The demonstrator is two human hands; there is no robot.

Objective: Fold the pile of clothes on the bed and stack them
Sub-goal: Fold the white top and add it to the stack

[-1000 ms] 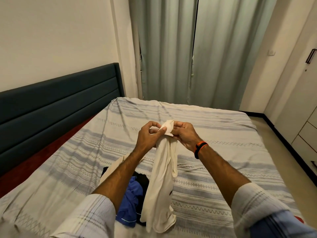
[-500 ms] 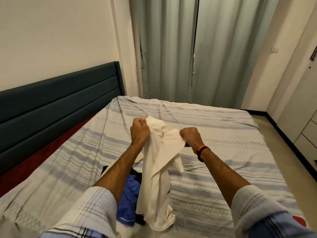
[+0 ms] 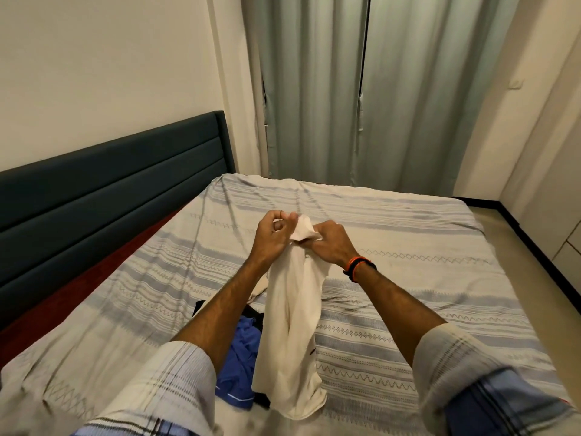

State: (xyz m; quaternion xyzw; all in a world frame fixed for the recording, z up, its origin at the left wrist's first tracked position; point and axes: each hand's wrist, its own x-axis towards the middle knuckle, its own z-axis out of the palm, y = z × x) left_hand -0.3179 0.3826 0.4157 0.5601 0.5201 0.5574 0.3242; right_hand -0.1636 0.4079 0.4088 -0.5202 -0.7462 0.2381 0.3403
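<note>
Ahead, striped bedsheet (image 3: 393, 234); dark headboard (image 3: 110, 180); grey-green curtains (image 3: 345, 89) behind.

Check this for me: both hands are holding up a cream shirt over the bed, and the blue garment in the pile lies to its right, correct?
Not quite. The head view shows the blue garment to the left of the cream shirt, under the left forearm. The rest stands: the left hand and right hand hold the shirt up over the bed.
</note>
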